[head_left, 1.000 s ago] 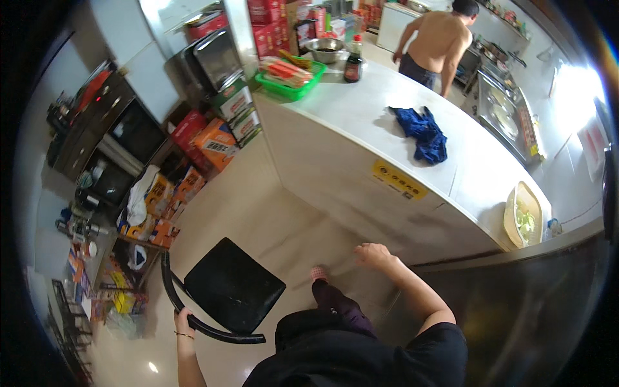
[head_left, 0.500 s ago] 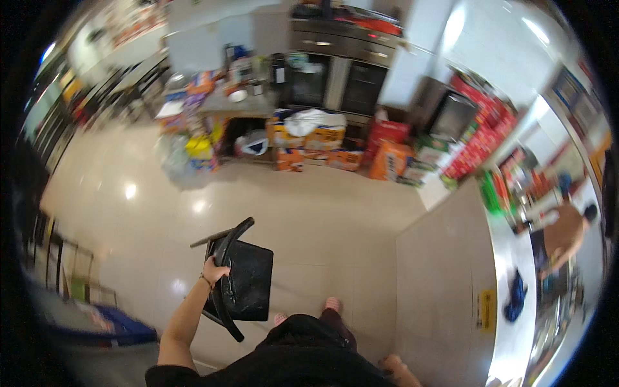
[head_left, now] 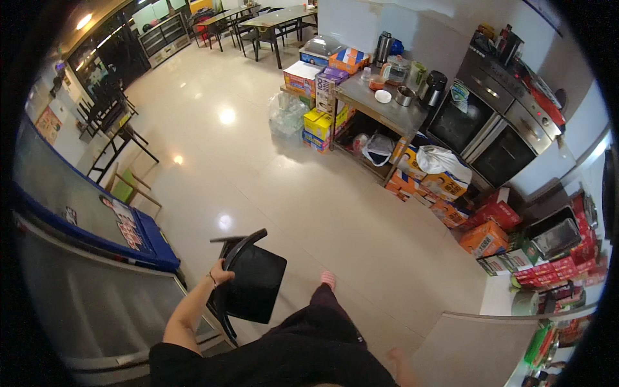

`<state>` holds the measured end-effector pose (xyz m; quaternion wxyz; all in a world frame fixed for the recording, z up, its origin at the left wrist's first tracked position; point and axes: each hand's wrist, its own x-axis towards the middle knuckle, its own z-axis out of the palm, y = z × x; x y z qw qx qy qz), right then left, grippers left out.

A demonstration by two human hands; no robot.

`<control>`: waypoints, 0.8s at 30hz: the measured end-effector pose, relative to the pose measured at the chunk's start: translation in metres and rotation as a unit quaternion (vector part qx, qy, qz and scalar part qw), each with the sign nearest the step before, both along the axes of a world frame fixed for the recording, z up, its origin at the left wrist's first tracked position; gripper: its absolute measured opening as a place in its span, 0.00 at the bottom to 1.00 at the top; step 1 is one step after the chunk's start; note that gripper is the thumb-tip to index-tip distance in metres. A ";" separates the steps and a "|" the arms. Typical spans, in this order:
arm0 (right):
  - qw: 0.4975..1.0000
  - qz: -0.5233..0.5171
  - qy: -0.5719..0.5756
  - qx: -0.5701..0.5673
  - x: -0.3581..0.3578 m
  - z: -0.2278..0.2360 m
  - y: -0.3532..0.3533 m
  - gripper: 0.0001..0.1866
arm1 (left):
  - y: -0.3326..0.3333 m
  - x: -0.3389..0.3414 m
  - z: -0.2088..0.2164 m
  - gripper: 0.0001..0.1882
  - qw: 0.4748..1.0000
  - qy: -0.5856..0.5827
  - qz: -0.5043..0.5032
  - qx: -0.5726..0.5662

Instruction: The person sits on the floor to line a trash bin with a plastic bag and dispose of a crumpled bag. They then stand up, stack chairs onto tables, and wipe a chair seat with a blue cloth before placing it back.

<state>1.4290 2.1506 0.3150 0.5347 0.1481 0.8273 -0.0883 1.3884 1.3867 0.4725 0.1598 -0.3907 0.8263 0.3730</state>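
A black chair (head_left: 256, 284) with a curved backrest is at my left side, its flat seat facing right. Wrapped over the top of that backrest are the fingers of my left hand (head_left: 220, 272), and a bracelet circles the wrist. My right hand (head_left: 397, 360) hangs low beside my body, next to the pale counter; motion blurs its fingers and I see nothing held there. One foot in a pink slipper (head_left: 328, 278) is stepping forward on the tiles.
A blue-framed freezer (head_left: 155, 238) stands close on the left. Ahead are a metal table (head_left: 367, 93) with kettles, stacked boxes (head_left: 319, 122) and an oven (head_left: 483, 122). On the right is a counter (head_left: 464, 348). Dining tables (head_left: 277, 18) stand far off.
My view has swung left, bringing the dining tables and freezer further in. The chair has come along in my left hand. The person behind the counter is out of view.
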 end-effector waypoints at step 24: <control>0.933 0.304 0.116 -0.155 -0.666 0.022 -0.430 0.13 | -0.028 -0.041 0.028 0.40 0.959 -0.031 0.275 0.063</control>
